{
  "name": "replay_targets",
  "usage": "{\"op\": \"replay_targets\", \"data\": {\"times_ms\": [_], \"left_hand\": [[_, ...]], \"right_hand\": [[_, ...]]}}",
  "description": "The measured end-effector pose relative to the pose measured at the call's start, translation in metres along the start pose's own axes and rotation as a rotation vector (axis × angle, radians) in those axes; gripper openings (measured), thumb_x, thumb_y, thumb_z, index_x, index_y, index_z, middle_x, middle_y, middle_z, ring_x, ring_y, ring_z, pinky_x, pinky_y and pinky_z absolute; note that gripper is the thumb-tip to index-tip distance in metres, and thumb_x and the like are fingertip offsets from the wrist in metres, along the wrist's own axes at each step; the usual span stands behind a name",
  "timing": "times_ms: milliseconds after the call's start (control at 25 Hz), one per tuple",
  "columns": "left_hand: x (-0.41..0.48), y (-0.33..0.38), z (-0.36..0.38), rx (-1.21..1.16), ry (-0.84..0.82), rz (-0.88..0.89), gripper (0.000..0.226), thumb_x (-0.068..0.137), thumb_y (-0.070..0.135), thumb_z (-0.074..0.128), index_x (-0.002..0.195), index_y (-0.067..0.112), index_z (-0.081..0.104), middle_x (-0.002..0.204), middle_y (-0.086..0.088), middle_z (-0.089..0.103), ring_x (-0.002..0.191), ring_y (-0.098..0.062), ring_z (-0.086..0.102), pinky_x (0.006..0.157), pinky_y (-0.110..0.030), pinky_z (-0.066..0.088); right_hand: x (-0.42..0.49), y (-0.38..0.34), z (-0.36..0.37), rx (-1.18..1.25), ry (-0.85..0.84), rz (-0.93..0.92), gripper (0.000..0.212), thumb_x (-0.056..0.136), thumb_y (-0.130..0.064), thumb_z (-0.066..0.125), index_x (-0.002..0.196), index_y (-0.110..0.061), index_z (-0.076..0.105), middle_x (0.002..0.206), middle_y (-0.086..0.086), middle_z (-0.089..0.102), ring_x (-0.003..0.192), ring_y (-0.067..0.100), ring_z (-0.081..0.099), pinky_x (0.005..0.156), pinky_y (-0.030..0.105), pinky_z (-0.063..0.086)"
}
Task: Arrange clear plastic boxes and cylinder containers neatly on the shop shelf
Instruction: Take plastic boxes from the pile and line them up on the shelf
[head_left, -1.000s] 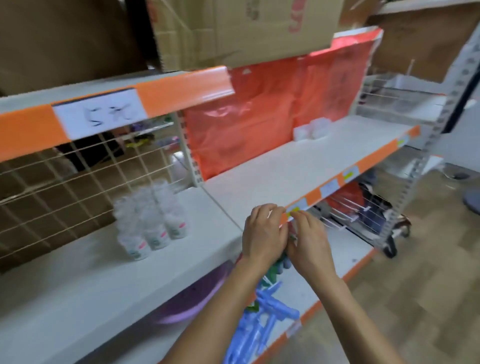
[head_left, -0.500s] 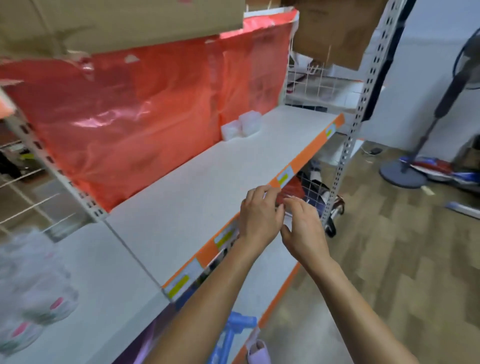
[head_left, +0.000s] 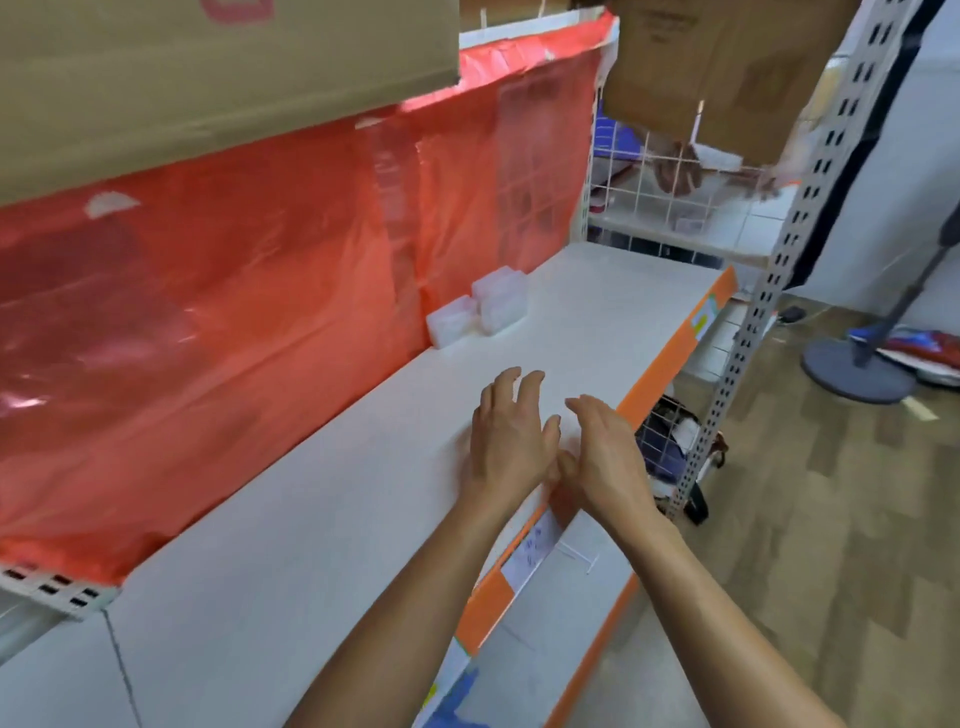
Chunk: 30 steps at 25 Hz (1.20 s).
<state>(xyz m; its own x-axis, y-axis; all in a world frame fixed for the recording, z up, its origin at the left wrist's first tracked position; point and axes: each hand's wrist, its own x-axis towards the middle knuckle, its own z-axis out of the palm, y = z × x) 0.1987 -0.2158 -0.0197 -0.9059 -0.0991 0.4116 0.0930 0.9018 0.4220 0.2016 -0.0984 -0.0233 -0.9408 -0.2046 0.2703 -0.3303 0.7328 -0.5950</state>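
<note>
The shelf (head_left: 322, 519) is coloured off-white, edged with an orange strip (head_left: 660, 364). The plastic sheet (head_left: 234, 312) is seen in red, the boxes (head_left: 478, 312) in frosted clear, the cardboard (head_left: 156, 78) in brown, the floor (head_left: 831, 545) in brown wood-grain

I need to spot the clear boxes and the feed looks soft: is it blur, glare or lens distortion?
Head view: the clear plastic boxes look soft and hazy against the red plastic sheet, which carries white glare streaks; head view: the left hand and right hand are fairly sharp; head view: the wide lens tilts the shelf upright, and blur smears the wire basket.
</note>
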Motion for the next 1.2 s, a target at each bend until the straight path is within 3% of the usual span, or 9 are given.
{"op": "replay_targets", "data": {"times_ms": [240, 440, 600, 720, 840, 960, 1080, 1200], "left_hand": [[0.066, -0.031, 0.02, 0.082, 0.042, -0.179, 0.059, 0.089, 0.029, 0.059, 0.14, 0.009, 0.038, 0.145, -0.011, 0.036, 0.13, -0.029, 0.035, 0.104, -0.038, 0.034], [0.131, -0.04, 0.039, 0.064, 0.047, -0.32, 0.062, 0.089, 0.03, 0.059, 0.141, 0.006, 0.035, 0.144, -0.01, 0.038, 0.129, -0.028, 0.039, 0.103, -0.036, 0.035], [0.162, -0.041, 0.053, 0.088, 0.055, -0.424, 0.061, 0.092, 0.031, 0.055, 0.143, 0.008, 0.032, 0.147, -0.009, 0.034, 0.128, -0.027, 0.041, 0.098, -0.038, 0.04], [0.176, -0.043, 0.063, 0.104, 0.02, -0.524, 0.059, 0.095, 0.036, 0.049, 0.145, 0.012, 0.029, 0.146, -0.007, 0.035, 0.128, -0.025, 0.041, 0.098, -0.036, 0.038], [0.178, -0.046, 0.07, 0.021, 0.056, -0.557, 0.048, 0.095, 0.035, 0.051, 0.135, 0.012, 0.041, 0.136, -0.006, 0.045, 0.124, -0.023, 0.044, 0.096, -0.032, 0.036], [0.173, -0.052, 0.074, -0.099, 0.123, -0.581, 0.032, 0.088, 0.029, 0.063, 0.113, 0.011, 0.054, 0.118, -0.002, 0.052, 0.11, -0.021, 0.053, 0.091, -0.034, 0.043], [0.164, -0.058, 0.08, -0.115, 0.097, -0.585, 0.03, 0.078, 0.019, 0.073, 0.101, 0.012, 0.055, 0.111, 0.0, 0.057, 0.107, -0.019, 0.052, 0.087, -0.025, 0.041], [0.161, -0.06, 0.085, -0.141, 0.098, -0.667, 0.045, 0.075, 0.016, 0.075, 0.113, 0.013, 0.052, 0.118, -0.004, 0.059, 0.109, -0.022, 0.054, 0.091, -0.031, 0.044]], "right_hand": [[0.09, 0.018, 0.025, 0.031, -0.121, -0.091, 0.058, 0.082, -0.008, 0.056, 0.137, -0.007, 0.038, 0.147, 0.014, 0.032, 0.134, 0.031, 0.028, 0.107, 0.037, 0.026], [0.181, 0.037, 0.023, 0.05, -0.161, -0.152, 0.057, 0.081, -0.007, 0.051, 0.136, -0.005, 0.04, 0.144, 0.016, 0.036, 0.13, 0.035, 0.033, 0.105, 0.038, 0.029], [0.239, 0.052, 0.028, 0.088, -0.221, -0.152, 0.064, 0.076, -0.021, 0.034, 0.138, -0.004, 0.038, 0.144, 0.017, 0.036, 0.13, 0.037, 0.034, 0.105, 0.041, 0.03], [0.272, 0.059, 0.037, 0.129, -0.284, -0.155, 0.067, 0.072, -0.029, 0.029, 0.138, -0.014, 0.037, 0.141, 0.015, 0.039, 0.126, 0.039, 0.037, 0.103, 0.046, 0.035], [0.297, 0.061, 0.048, 0.147, -0.388, -0.201, 0.065, 0.078, -0.031, 0.03, 0.142, -0.022, 0.03, 0.147, 0.013, 0.031, 0.127, 0.039, 0.035, 0.104, 0.049, 0.033], [0.309, 0.071, 0.058, 0.097, -0.476, -0.233, 0.069, 0.078, -0.012, 0.038, 0.145, -0.024, 0.025, 0.15, 0.013, 0.025, 0.13, 0.039, 0.032, 0.105, 0.044, 0.03], [0.313, 0.077, 0.061, 0.249, -0.418, -0.245, 0.063, 0.065, -0.01, 0.038, 0.127, -0.013, 0.046, 0.131, 0.013, 0.047, 0.115, 0.034, 0.045, 0.088, 0.029, 0.034], [0.32, 0.078, 0.055, 0.308, -0.374, -0.259, 0.04, 0.063, 0.005, 0.044, 0.1, -0.006, 0.055, 0.112, 0.012, 0.054, 0.105, 0.03, 0.049, 0.074, 0.022, 0.03]]}}
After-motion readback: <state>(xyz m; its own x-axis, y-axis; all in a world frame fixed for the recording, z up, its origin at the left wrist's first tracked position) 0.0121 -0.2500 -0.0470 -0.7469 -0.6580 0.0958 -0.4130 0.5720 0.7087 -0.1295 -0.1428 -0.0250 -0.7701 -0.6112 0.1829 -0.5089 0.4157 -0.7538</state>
